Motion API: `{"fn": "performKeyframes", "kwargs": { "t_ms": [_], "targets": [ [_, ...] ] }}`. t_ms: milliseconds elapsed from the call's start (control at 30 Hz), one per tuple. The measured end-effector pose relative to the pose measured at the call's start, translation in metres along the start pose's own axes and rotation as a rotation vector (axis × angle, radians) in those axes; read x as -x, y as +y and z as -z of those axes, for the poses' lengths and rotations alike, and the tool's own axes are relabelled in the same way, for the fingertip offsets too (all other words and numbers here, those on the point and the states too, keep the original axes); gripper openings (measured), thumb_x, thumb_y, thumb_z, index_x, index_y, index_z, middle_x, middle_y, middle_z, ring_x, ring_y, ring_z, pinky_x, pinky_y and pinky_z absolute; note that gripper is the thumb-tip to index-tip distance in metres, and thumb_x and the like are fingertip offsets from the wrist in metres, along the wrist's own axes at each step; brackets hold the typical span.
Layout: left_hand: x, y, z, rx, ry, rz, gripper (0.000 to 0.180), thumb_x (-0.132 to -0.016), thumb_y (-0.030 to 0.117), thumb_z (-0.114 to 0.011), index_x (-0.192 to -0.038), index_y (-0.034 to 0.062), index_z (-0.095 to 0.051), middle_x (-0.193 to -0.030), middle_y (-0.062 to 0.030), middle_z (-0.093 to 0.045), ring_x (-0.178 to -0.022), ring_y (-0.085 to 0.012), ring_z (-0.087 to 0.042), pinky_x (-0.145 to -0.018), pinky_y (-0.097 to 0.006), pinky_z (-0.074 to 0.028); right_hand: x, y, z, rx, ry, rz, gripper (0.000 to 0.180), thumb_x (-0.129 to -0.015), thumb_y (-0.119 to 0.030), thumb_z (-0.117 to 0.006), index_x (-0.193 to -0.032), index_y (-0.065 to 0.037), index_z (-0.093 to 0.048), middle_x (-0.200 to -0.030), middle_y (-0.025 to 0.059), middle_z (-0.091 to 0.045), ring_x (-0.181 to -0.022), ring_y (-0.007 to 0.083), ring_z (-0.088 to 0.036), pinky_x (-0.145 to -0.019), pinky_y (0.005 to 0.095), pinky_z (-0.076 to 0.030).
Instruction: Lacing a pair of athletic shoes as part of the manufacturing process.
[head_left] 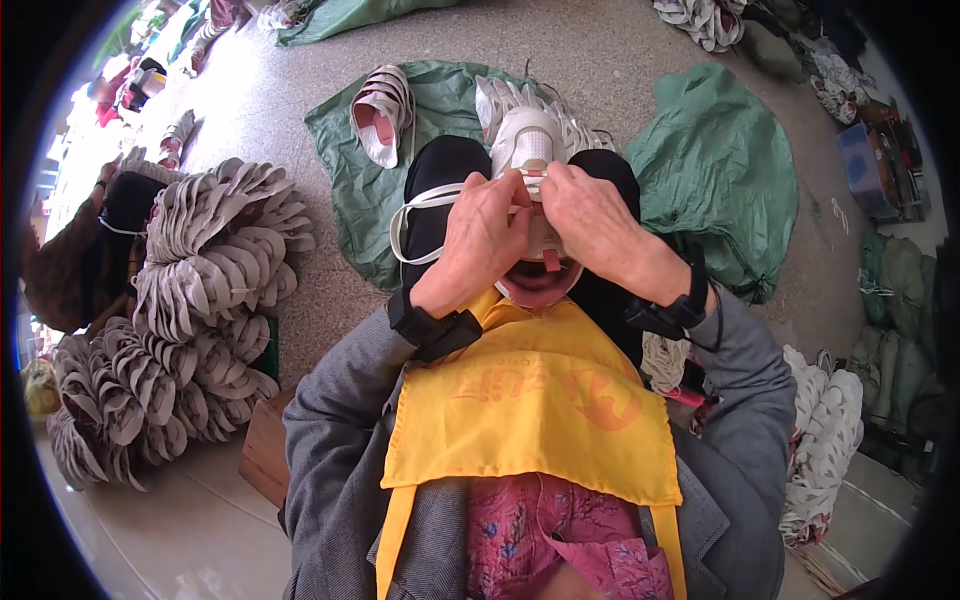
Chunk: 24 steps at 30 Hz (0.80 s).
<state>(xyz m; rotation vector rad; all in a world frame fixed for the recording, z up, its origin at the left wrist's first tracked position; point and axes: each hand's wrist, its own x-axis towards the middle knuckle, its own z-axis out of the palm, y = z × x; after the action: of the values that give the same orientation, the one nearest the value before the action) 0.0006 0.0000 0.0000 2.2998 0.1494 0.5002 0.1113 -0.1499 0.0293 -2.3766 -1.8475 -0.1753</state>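
Between the person's knees, the white sneaker upper (526, 132) points toe-away, its long axis running from the body. Left hand (482, 228) pinches the white shoelace (436, 197), looped leftward; right hand (598, 228) meets the lacing opposite, its grip unclear.

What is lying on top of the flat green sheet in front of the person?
The green sheet carries a nested bundle of pale shoe uppers, pink inside. A row of white uppers, partly behind the held shoe, seems on it too. What the shoe and knees cover is hidden.
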Motion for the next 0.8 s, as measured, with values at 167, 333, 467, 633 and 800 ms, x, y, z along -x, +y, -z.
{"fn": "performKeyframes", "kwargs": {
  "t_ms": [167,333,467,633,800],
  "targets": [
    [-0.008,-0.005,0.020,0.197,-0.154,0.141,0.015,-0.082,0.008,-0.068,-0.091,-0.0007,-0.060,-0.079,-0.0170,-0.068,-0.079,-0.0362,-0.063,-0.073,-0.045,-0.051,0.002,0.006,0.021,-0.052,-0.023,-0.046,0.025,-0.070,-0.005,-0.079,-0.091,0.001,-0.065,-0.096,0.0169,-0.062,-0.093,0.0346,-0.066,-0.078,0.0442,-0.056],
    [-0.009,-0.002,0.043,0.326,-0.301,0.235,0.020,-0.087,0.010,-0.072,-0.096,-0.0009,-0.058,-0.079,-0.0132,-0.070,-0.074,-0.0200,-0.067,-0.066,-0.035,-0.052,0.026,0.036,0.047,-0.204,-0.049,-0.178,0.015,-0.078,-0.002,-0.072,-0.091,-0.001,-0.064,-0.091,0.0160,-0.062,-0.091,0.0326,-0.066,-0.077,0.0467,-0.053],
    [-0.004,-0.006,0.050,0.222,-0.282,0.126,0.019,-0.088,0.007,-0.071,-0.098,0.0007,-0.057,-0.078,-0.0098,-0.068,-0.074,-0.0167,-0.065,-0.066,-0.033,-0.052,0.039,0.042,0.048,-0.632,-0.125,-0.348,0.023,-0.088,-0.016,-0.074,-0.098,0.002,-0.066,-0.091,0.0153,-0.066,-0.079,0.0297,-0.067,-0.071,0.0412,-0.053],
    [-0.001,-0.010,0.058,-0.070,-0.113,-0.045,0.015,-0.085,0.002,-0.067,-0.097,0.0019,-0.057,-0.080,-0.0105,-0.062,-0.078,-0.0269,-0.059,-0.071,-0.039,-0.050,0.036,0.033,0.011,-0.716,0.016,-0.330,0.021,-0.091,-0.017,-0.075,-0.097,0.003,-0.068,-0.077,0.0136,-0.065,-0.063,0.0234,-0.062,-0.060,0.0370,-0.048],
    [-0.007,-0.022,0.075,-0.152,0.141,0.008,0.006,-0.090,0.000,-0.062,-0.095,0.0022,-0.059,-0.084,-0.0073,-0.063,-0.078,-0.0203,-0.058,-0.068,-0.035,-0.047,0.043,0.042,0.001,-0.876,-0.002,-0.456,0.014,-0.095,-0.012,-0.070,-0.092,0.001,-0.065,-0.071,0.0002,-0.061,-0.061,0.0074,-0.052,-0.055,0.0271,-0.043]
  ]
}}
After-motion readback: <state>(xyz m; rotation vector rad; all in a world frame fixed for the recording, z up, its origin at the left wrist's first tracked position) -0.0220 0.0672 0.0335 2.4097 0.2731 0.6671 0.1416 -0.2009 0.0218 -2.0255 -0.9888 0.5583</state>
